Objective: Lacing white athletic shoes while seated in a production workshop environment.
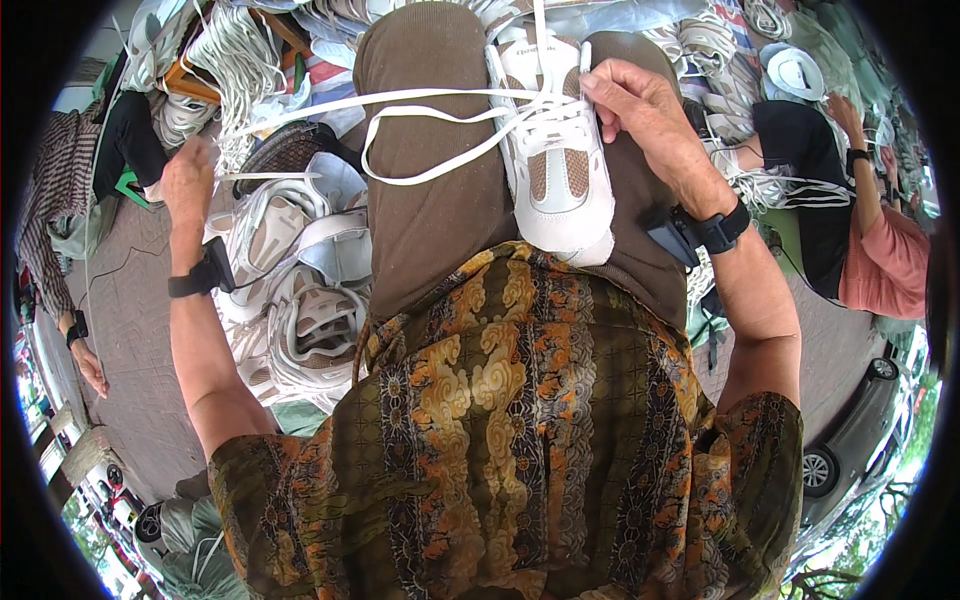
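Shoe: white mesh-and-leather sneaker upper [555, 160] lies on the person's brown-trousered right thigh [640, 250].
Right hand [635, 100]: fingers pinched at the eyelets, pressing the upper down.
Left hand [187, 180]: clenched on the flat white lace [400, 100], drawn taut out to the left.
Handling: upper looks light and floppy, best steadied at the eyelet row; lace is soft and probably slips.
Hidden: lace tip is inside the fist; the toe is cut off by the knee.
Nearby: pile of white uppers [300, 290] beside the left leg.
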The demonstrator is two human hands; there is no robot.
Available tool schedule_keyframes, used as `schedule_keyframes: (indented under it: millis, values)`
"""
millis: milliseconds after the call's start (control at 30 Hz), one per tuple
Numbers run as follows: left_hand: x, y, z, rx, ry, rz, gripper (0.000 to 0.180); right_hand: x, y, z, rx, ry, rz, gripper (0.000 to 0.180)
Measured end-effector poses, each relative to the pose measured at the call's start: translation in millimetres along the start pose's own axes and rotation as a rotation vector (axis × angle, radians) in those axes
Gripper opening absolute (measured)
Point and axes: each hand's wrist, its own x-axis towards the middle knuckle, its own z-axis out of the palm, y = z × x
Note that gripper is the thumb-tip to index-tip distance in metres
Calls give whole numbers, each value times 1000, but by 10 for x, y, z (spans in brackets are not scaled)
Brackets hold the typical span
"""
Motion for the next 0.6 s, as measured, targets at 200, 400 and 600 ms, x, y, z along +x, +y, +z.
schedule_keyframes:
  millis: [200, 400, 600]
  values:
    - [-15, 78, 129, 95, -151, -108, 16, -25, -40, -5, -26, 36, -65, 19]
    - [5, 1353, -412, -610, 90, 208, 24, 107, -324, 17, -291, 18, -402, 14]
    - [-338, 2854, -627, -730, -182, 610, 11, 338, -410, 113, -1093, -266, -601, 18]
